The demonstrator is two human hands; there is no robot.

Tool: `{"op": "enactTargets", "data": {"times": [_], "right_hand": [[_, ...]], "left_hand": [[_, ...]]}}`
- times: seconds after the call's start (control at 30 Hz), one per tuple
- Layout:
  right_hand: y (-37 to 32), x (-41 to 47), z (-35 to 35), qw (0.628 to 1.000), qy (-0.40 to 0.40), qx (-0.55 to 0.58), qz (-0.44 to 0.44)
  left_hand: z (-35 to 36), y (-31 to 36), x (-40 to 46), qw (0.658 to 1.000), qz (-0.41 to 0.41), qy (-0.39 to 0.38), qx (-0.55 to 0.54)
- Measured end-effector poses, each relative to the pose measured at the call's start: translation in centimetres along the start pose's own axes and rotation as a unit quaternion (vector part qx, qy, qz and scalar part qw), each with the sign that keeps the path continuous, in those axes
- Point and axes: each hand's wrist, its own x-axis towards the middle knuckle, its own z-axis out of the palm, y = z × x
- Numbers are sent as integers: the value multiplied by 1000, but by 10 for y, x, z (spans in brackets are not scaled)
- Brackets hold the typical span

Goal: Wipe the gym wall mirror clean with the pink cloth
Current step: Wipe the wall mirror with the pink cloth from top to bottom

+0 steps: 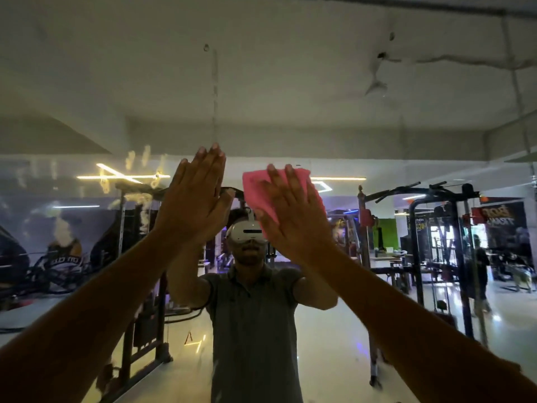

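**Inspector:** State the position and lie of the pink cloth.

**Me:** The pink cloth (263,187) is flat against the mirror (290,82), near the middle of the glass, well clear of any edge I can see. It is roughly rectangular, folded, with its long axis tilted: the upper end points up and to the right, the lower end down toward the centre. The fabric looks soft and matte, slightly nubby.

**Inspector:** Which hand has it, and how?

**Me:** My right hand (290,210) presses it to the glass. The fingers are straight and close together, pointing up and a little left, palm forward; nothing is curled round the cloth. The pink shows along the left side and above my fingertips.

**Inspector:** The other hand?

**Me:** My left hand (197,199) is also flat, fingers straight and together, pointing up and slightly right, holding nothing. It is just beside the cloth, not touching it. Whether the palm actually meets the glass I cannot tell. Both forearms rise from the lower corners toward the centre.

**Inspector:** Condition of the surface?

**Me:** Smooth and reflective. To the left of my left hand there are pale smeared marks (139,161), some shaped like finger streaks. A thin vertical streak (215,91) runs above my left fingertips. The glass reflects dark metal gym racks (436,242) and a glossy floor.
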Motion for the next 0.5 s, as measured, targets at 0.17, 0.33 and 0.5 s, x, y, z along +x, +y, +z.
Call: {"op": "enactTargets", "data": {"times": [0.17, 0.33, 0.5], "right_hand": [[46, 36, -23, 997, 43, -14, 61], [-32, 99, -17, 996, 39, -52, 68], [-39, -1, 9, 1000, 9, -16, -8]], "left_hand": [[-6, -21, -2, 1000, 24, 10, 7], [-8, -37, -1, 1000, -6, 28, -11], [-14, -48, -10, 1000, 22, 8, -10]]}}
